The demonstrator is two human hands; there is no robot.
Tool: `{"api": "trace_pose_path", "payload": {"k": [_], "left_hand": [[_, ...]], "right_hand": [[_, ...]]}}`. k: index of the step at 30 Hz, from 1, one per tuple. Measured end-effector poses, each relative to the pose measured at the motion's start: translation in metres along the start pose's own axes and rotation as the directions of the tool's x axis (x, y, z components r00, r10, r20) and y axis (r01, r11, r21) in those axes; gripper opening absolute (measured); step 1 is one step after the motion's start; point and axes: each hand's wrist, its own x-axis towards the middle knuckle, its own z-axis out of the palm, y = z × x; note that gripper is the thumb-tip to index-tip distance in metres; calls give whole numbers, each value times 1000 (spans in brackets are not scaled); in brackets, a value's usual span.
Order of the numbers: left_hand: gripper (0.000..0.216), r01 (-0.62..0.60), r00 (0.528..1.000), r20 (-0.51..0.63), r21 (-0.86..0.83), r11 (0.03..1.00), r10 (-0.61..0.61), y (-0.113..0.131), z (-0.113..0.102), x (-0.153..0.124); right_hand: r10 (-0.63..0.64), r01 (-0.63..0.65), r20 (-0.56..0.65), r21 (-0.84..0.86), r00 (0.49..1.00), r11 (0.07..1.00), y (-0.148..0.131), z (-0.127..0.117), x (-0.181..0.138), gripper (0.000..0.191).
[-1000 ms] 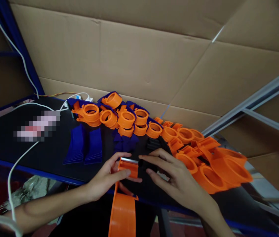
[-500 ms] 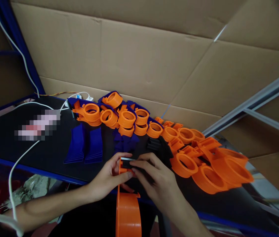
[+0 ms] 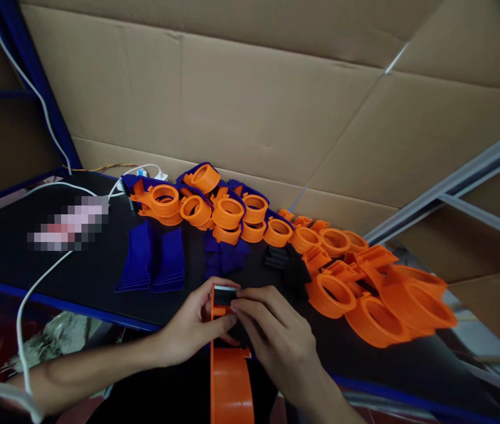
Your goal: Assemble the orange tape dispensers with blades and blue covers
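Observation:
Near the table's front edge, my left hand [image 3: 188,331] is closed around the head of an orange tape dispenser [image 3: 232,386], with the thumb across its front. The dispenser's round hub hangs down toward my lap. At its top end sits a black plastic piece [image 3: 224,297] with a serrated metal strip [image 3: 225,288] along its upper edge. My right hand [image 3: 282,335] pinches the right side of that black piece, thumb and fingertips together. Its fingers hide part of the piece, so I cannot tell how deep it sits in the head.
Orange dispensers [image 3: 333,294] are piled on the right of the black table [image 3: 95,271]; others with blue parts [image 3: 250,197] stand at the back. Blue sheets [image 3: 168,259], small blue pieces [image 3: 225,253] and black parts [image 3: 276,257] lie between. A white cable [image 3: 33,288] hangs at left.
My right hand has shifted slightly down, its fingers drawn back from the serrated strip, so more of the strip and black piece shows. My left hand keeps its hold on the dispenser.

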Motion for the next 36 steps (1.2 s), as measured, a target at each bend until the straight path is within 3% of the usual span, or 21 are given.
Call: {"api": "trace_pose_path", "payload": {"k": [7,10,13,16,19,24,28,30,32,36], "left_hand": [[26,63,997,54,-283,957,-49,3,-8,3],[24,57,996,84,-353,934,-30,2,-13,6],[23,70,994,104,-373,925,-34,-1,-18,8],[24,80,995,86,-361,929,-52,-2,-20,9],[24,83,996,51,-352,932,-69,-2,-19,10],[23,83,996,41,-344,935,-73,0,-17,9],[22,80,997,19,-351,933,-78,2,-15,9],[22,77,997,10,-352,933,-79,2,-15,9],[23,74,997,2,-346,935,-78,3,-15,10],[23,47,998,-36,-311,949,-61,6,-12,9]], "right_hand": [[-14,16,-29,62,999,998,-1,-13,2,30],[76,-76,-33,6,997,997,12,-15,12,25],[164,-134,156,-188,974,973,34,-10,31,31],[144,-17,386,-315,911,949,52,-2,51,49],[101,83,508,-326,855,942,60,5,65,55],[94,84,513,-314,853,946,63,9,73,45],[107,40,454,-302,885,953,65,-4,74,36],[135,-42,396,-234,908,971,64,-14,71,34],[186,-179,351,-53,918,982,61,-24,65,35],[287,-386,321,307,903,870,41,-32,45,35]]}}
